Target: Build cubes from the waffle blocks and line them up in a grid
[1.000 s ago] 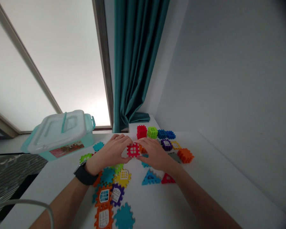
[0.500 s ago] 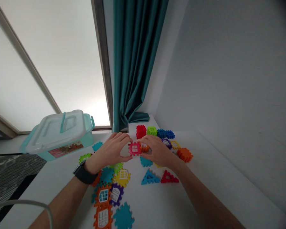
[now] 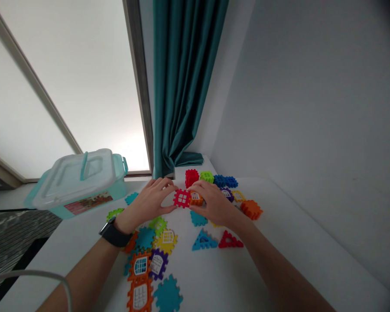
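Note:
A red toothed building tile with a four-pane window [image 3: 182,198] is pinched between both hands. My left hand [image 3: 146,203], with a dark watch on its wrist, has its thumb and fingers at the tile's left edge. At the right edge, the thumb and fingertips of my right hand [image 3: 216,206] meet the same tile. Through the gap of that hand shows an orange window block [image 3: 196,199]; whether it touches the red tile I cannot tell. Just below lies a light blue piece [image 3: 199,219], partly covered by a yellow bit hidden under my right hand.
Left of my hands stands a lidded turquoise box [image 3: 84,190]. Loose tiles, among them an orange window tile [image 3: 140,294] and a blue tile [image 3: 168,294], cover the near left. Blue [image 3: 204,241] and red triangles [image 3: 230,240] lie nearer. Stacked orange pieces [image 3: 251,209] sit right.
The red tile has tilted, so its face looks flatter and its panes plainer, and it has shifted slightly up and left with my hands. The other pieces look unmoved.

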A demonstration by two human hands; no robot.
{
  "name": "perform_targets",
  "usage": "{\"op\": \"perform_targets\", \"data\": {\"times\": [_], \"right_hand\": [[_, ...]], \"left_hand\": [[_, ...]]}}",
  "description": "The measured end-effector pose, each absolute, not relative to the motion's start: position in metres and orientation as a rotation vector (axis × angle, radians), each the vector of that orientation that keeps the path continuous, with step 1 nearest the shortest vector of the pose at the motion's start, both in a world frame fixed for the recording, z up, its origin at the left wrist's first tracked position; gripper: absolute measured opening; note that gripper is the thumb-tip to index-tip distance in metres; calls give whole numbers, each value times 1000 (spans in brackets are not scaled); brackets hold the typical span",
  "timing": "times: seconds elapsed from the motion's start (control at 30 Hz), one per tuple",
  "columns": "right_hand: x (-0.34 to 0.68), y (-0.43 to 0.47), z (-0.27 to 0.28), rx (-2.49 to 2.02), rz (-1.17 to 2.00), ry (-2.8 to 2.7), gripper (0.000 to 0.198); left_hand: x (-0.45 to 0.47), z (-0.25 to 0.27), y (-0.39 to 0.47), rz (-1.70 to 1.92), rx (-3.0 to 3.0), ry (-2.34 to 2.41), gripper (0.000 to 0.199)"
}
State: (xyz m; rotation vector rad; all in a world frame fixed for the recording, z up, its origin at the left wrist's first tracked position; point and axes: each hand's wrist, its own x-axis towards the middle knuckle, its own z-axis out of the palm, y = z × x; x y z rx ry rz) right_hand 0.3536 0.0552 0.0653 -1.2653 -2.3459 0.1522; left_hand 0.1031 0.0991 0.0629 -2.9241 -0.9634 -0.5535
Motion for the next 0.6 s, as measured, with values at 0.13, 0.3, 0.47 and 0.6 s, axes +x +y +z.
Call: {"op": "perform_targets", "data": {"times": [0.13, 0.3, 0.47, 0.6], "right_hand": [[359, 58, 64, -1207, 158, -2387, 32], [358, 57, 63, -1186, 141, -2432, 29], [357, 58, 61, -1133, 157, -2509, 25], [357, 62, 56, -1101, 104, -2520, 20]], "left_hand": [[103, 61, 100, -497, -2983, -933, 40], [105, 61, 98, -411, -3015, -926, 43], [107, 60, 96, -407, -3027, -905, 42], [108, 60, 96, -390, -3031, -854, 42]]}}
